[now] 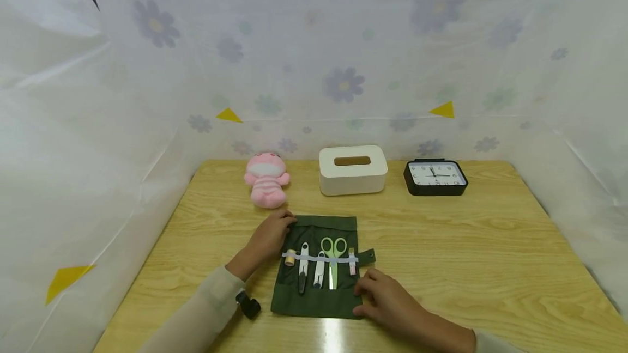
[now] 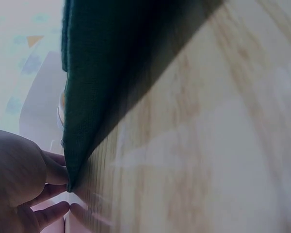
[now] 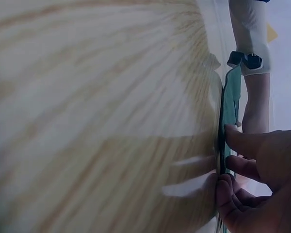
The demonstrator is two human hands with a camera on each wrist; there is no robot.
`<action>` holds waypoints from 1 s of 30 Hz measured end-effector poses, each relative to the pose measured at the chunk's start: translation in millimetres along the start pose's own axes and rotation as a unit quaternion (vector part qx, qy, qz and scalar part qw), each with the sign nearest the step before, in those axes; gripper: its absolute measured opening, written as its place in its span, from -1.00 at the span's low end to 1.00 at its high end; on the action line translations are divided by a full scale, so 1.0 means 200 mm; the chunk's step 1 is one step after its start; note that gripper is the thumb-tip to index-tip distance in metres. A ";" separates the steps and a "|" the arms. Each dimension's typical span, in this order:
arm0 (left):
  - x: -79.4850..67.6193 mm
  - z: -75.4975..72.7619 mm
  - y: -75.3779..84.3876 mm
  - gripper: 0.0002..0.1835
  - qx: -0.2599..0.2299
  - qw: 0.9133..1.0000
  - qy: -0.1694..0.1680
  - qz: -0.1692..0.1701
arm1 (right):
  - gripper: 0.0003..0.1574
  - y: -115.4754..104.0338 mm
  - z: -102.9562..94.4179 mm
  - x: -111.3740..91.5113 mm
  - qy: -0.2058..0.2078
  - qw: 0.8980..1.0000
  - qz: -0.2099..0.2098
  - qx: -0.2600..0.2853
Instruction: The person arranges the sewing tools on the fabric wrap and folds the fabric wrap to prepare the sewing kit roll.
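Note:
A dark green fabric tool roll (image 1: 319,304) lies unfolded on the table, its snap tab (image 1: 367,256) pointing right. A pale elastic band holds a thread spool (image 1: 290,258), a white-handled tool with a dark tip (image 1: 302,271), a smaller white tool (image 1: 319,272), light green scissors (image 1: 333,257) and a small pinkish stick (image 1: 352,265). My left hand (image 1: 270,237) pinches the roll's far left corner; in the left wrist view the cloth (image 2: 94,82) rises off the table. Near the lower right corner, my right hand (image 1: 390,297) pinches the edge between thumb and fingers (image 3: 242,167).
Behind the roll stand a pink plush toy (image 1: 267,181), a white tissue box (image 1: 353,181) and a black-framed clock (image 1: 436,177). A flowered sheet (image 1: 304,59) hangs at the table's back and sides. A black band (image 1: 248,305) sits at my left wrist.

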State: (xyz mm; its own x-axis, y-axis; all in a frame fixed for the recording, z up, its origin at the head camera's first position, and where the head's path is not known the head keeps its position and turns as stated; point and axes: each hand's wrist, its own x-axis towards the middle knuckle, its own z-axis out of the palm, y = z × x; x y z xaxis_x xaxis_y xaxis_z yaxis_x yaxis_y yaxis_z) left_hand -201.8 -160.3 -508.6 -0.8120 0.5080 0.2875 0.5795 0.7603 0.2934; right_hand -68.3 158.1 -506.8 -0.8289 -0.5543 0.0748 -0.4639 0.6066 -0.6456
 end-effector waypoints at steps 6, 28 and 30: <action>-0.01 -0.01 -0.01 -0.73 -0.006 1.000 -0.001 0.002 | -0.71 -0.01 -0.02 0.00 -0.002 1.000 0.021 -0.003; -0.14 -0.13 0.01 -0.75 0.018 0.995 -0.090 0.040 | -0.71 0.19 -0.25 0.00 0.007 0.997 0.055 -0.051; -0.15 -0.14 0.02 -0.77 0.001 0.994 -0.099 0.042 | -0.70 0.22 -0.27 0.01 0.009 0.997 0.052 -0.048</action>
State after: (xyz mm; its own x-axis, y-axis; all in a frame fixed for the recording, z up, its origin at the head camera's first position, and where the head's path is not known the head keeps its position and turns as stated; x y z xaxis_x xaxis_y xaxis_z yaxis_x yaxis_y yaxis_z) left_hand -173.9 -184.0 -491.1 -0.7590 0.6388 0.1260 0.6455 0.7127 0.2745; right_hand -107.2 214.3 -493.4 -0.8793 -0.4756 0.0241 -0.4016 0.7135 -0.5742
